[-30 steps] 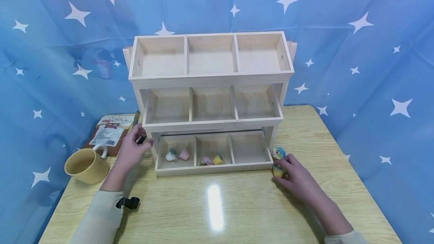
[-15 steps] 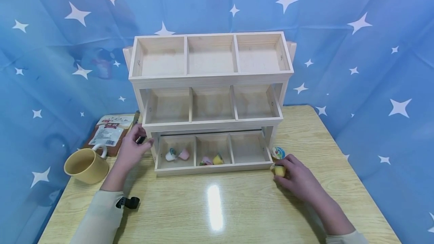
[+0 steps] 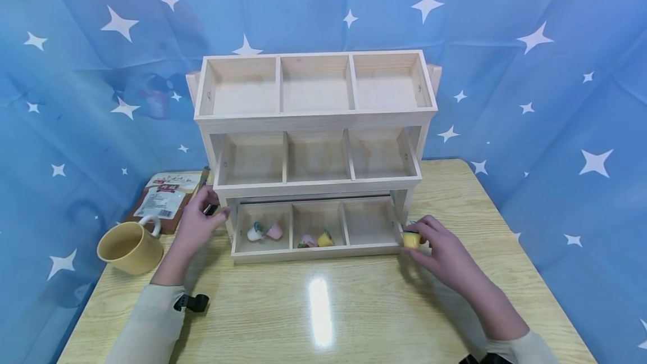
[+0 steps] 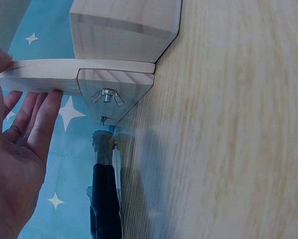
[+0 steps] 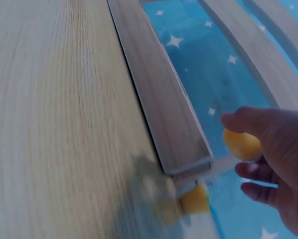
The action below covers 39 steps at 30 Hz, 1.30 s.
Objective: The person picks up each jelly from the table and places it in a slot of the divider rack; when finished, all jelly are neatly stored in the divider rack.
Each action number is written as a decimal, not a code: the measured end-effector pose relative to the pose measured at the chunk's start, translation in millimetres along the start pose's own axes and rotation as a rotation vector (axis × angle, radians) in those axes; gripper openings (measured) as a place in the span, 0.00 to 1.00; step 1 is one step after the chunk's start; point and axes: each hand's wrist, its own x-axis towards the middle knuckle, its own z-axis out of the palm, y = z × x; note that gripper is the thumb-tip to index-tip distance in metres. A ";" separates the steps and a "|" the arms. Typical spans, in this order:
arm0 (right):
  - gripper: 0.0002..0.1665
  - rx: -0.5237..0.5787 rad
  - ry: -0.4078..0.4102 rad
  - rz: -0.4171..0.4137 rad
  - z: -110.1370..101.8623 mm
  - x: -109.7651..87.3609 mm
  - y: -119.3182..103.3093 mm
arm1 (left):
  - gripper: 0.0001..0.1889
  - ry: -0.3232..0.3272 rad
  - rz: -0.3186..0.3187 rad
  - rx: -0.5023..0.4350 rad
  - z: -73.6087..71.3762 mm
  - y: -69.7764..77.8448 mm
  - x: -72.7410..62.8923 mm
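My left hand (image 3: 194,223) grips the side leg of a pale wooden three-tier rack (image 3: 315,121). In the left wrist view the thumb lies over the leg (image 4: 42,69) and the fingers under it. At the rack's lower right corner my right hand (image 3: 449,249) pinches a small yellow jelly cup (image 3: 411,240), raised above the table in the right wrist view. A second yellow jelly cup (image 5: 195,200) sits on the table by the rack's foot, mostly hidden in the head view. The bottom tray holds white (image 3: 255,232), pink (image 3: 274,230) and yellow (image 3: 325,238) cups in its left and middle compartments.
A yellow mug (image 3: 130,247) with a white handle stands at the left. Behind it lies a brown packet (image 3: 160,201) with a white label. A black-handled tool (image 4: 105,194) lies beside the rack's left leg. A blue star-patterned curtain (image 3: 546,100) hangs behind the table (image 3: 253,308).
My right hand has lifted the yellow jelly cup from the table and moved it slightly up and left, to the bottom tray's right end. My left hand stays on the rack.
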 end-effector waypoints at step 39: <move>0.22 0.025 -0.314 -0.104 55.2 82.3 -23.9 | 0.18 0.004 0.001 -0.008 -0.1 -2.0 2.5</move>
